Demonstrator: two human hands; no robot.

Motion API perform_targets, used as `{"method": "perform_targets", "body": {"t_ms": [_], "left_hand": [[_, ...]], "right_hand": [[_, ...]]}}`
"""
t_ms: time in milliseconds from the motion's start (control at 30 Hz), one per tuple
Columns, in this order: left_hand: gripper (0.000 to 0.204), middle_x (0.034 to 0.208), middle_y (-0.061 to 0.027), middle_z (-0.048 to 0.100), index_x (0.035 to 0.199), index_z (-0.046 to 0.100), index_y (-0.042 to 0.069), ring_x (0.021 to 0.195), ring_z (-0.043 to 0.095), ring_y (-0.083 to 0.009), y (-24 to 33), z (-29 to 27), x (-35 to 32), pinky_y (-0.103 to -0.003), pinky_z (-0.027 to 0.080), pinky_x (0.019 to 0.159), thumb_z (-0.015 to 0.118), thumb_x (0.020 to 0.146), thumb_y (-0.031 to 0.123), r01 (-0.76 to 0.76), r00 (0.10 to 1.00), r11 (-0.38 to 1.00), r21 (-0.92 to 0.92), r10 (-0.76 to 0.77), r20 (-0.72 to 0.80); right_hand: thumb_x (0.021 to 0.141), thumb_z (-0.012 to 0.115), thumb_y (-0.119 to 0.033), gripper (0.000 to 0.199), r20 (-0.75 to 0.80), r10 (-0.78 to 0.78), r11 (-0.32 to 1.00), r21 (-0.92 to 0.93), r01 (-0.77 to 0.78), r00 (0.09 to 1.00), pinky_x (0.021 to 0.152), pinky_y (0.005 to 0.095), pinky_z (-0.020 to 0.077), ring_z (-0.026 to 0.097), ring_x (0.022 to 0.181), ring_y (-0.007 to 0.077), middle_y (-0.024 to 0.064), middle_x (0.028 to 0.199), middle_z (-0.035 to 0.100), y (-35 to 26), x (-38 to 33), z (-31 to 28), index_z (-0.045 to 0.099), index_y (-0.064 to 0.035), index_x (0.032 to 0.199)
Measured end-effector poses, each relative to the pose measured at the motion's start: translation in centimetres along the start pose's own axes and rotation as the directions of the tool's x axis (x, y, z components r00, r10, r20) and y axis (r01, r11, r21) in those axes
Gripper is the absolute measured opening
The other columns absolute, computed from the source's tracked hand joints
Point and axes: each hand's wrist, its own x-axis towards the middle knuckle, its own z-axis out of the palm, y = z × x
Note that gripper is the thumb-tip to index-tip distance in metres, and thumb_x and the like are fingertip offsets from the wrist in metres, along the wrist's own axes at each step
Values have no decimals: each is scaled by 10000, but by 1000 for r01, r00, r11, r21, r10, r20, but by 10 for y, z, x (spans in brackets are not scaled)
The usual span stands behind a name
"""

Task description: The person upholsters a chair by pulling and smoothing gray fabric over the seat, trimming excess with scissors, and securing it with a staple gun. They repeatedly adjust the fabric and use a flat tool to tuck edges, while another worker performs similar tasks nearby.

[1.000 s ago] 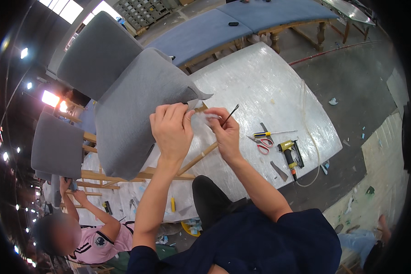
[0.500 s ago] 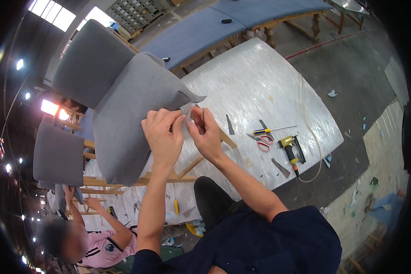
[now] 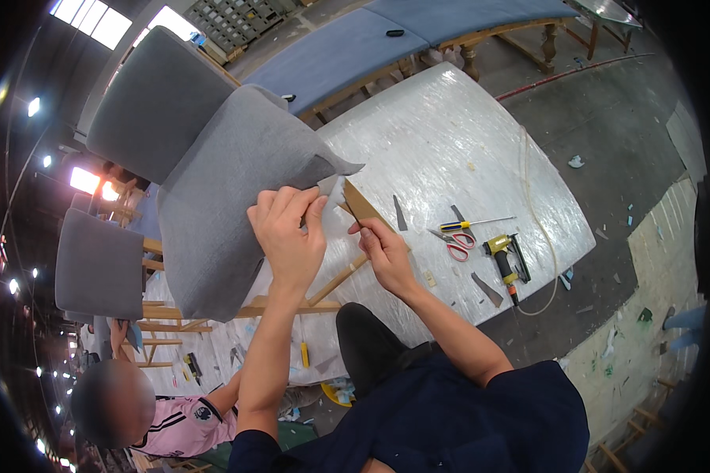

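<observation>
A chair with grey fabric seat (image 3: 229,165) and backrest (image 3: 156,102) lies tipped on the wrapped worktop. My left hand (image 3: 290,240) is at the seat's near corner, fingers closed on the edge of the grey cover. Just beyond its fingertips, a loose pointed flap of fabric (image 3: 341,165) sticks out, with some pale material beneath. My right hand (image 3: 386,256) is closed in a pinch in front of a wooden chair leg (image 3: 367,206), below the flap. What its fingers hold is too small to make out.
Red-handled scissors (image 3: 454,246), a screwdriver (image 3: 473,225), a staple gun (image 3: 503,258) with a hose and dark fabric scraps lie on the worktop (image 3: 426,134). Another grey chair (image 3: 101,264) and a co-worker in a pink shirt (image 3: 183,426) are at left. A blue-topped bench (image 3: 331,59) stands behind.
My right hand has moved away from the left, down and to the right, baring the chair leg. The left hand stays at the seat corner. The co-worker's arms have lowered.
</observation>
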Motion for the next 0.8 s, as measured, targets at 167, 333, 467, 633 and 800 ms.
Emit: {"method": "perform_targets", "body": {"t_ms": [167, 333, 467, 633, 800], "left_hand": [[59, 840, 41, 655, 923, 765, 105, 860, 542, -196, 1, 6, -2, -375, 347, 818, 784, 872, 129, 10, 999, 1000, -14, -11, -42], [66, 850, 42, 664, 924, 780, 109, 901, 540, -194, 1, 3, -6, -375, 342, 863, 792, 871, 146, -36, 999, 999, 15, 36, -26], [80, 845, 62, 663, 919, 790, 134, 924, 537, -185, 1, 4, -8, -385, 329, 871, 809, 850, 171, -94, 994, 994, 55, 96, -50], [103, 840, 81, 654, 931, 801, 158, 961, 528, -178, -2, 9, -15, -402, 304, 896, 820, 838, 196, -141, 986, 988, 68, 146, -86], [99, 828, 96, 635, 936, 806, 180, 1004, 518, -175, -3, 16, -18, -415, 278, 924, 817, 841, 203, -170, 980, 976, 137, 182, -78]], "right_hand": [[1085, 518, -139, 189, 62, -2, 1000, 29, 0, 998, 587, 277, 356, 415, 639, 81, -8, 678, 461, 0, 16, 2, 666, -22, 1084], [1095, 525, -142, 164, 159, 43, 983, 171, -71, 986, 614, 246, 364, 430, 688, 62, -34, 771, 515, 15, 24, 4, 639, -28, 1064], [1123, 527, -194, 183, 194, -41, 948, 318, -23, 980, 635, 222, 343, 423, 743, 49, -51, 861, 514, 34, 36, 7, 625, -42, 1097], [1120, 525, -156, 176, 158, -68, 935, 355, 7, 985, 659, 216, 377, 460, 764, 57, -32, 891, 548, 47, 37, 15, 627, -17, 1090], [1116, 526, -139, 161, 165, -86, 916, 401, 13, 983, 647, 224, 380, 461, 754, 51, -35, 871, 551, 47, 39, 17, 625, -17, 1082]]}}
